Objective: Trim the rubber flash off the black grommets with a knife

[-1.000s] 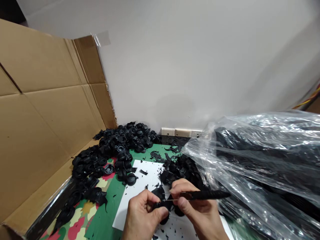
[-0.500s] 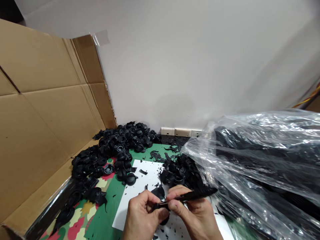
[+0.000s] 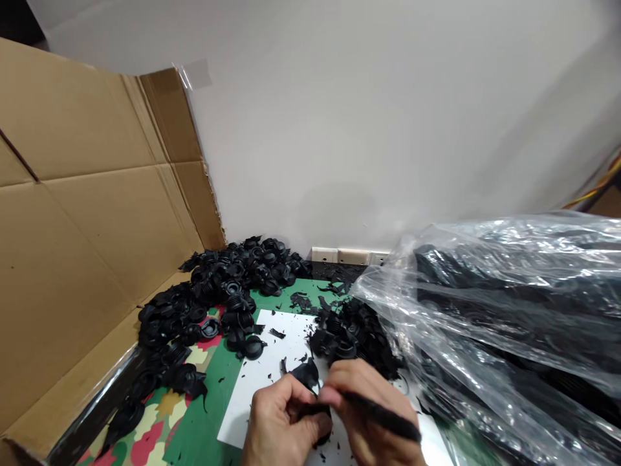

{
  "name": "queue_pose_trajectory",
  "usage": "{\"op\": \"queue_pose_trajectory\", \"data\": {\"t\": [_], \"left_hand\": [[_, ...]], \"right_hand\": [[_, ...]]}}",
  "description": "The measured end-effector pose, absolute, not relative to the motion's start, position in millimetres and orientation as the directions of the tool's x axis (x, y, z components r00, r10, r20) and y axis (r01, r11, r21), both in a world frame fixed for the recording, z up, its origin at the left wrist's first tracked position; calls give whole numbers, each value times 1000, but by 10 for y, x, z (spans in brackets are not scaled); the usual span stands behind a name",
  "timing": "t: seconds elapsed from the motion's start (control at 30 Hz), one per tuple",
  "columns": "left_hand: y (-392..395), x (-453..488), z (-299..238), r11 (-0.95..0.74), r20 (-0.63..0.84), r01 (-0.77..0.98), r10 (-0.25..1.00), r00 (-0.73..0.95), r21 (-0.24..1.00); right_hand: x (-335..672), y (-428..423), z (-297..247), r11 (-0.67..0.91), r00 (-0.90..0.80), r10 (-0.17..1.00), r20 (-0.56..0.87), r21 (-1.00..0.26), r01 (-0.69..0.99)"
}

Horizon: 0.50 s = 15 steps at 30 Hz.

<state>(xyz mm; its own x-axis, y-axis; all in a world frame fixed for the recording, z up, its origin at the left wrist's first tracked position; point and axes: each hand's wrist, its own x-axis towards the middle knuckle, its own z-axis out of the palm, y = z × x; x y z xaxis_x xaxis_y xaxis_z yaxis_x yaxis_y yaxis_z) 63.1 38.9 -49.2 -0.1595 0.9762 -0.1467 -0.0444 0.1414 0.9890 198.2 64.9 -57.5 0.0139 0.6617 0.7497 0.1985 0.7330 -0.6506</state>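
Note:
My left hand point(image 3: 279, 421) is closed, its thumb and fingers pinching a small black rubber part point(image 3: 324, 438) that they mostly cover. In my right hand point(image 3: 371, 395) is a slim black pen-like tool point(image 3: 388, 419), whose handle slants down to the right. The tool's front end is at the left fingertips, blurred and partly hidden, so its tip cannot be made out. Just beyond the fingers, a thin curved black flap point(image 3: 306, 373) shows; whether it joins the held part I cannot tell. Both hands are over a white sheet point(image 3: 262, 369) strewn with black scraps.
A heap of ribbed black rubber parts point(image 3: 237, 272) runs along a cardboard panel point(image 3: 87, 213) at left. Another black pile point(image 3: 349, 336) lies beyond my right hand. A clear plastic bag point(image 3: 509, 310) of black parts fills the right. White sockets point(image 3: 353, 257) line the wall base.
My right hand has turned, and the tool's handle now slopes down to the right instead of slightly up. My left hand keeps its pinch, shifted slightly.

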Motion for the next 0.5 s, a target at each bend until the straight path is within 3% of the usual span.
{"op": "queue_pose_trajectory", "data": {"t": [0.2,0.33,0.5], "left_hand": [[396,650,-383,148,-136,30,960,-244,989],[408,640,-356,142,-143,-24,958,-249,990],[411,655,-318,122,-130,-47,961,-243,991]], "right_hand": [[2157,757,-535,560,199,766,611,-787,259],[2159,743,-553,438,136,880,456,-888,143],[2123,678,-515,369,51,928,369,-929,5]]}}
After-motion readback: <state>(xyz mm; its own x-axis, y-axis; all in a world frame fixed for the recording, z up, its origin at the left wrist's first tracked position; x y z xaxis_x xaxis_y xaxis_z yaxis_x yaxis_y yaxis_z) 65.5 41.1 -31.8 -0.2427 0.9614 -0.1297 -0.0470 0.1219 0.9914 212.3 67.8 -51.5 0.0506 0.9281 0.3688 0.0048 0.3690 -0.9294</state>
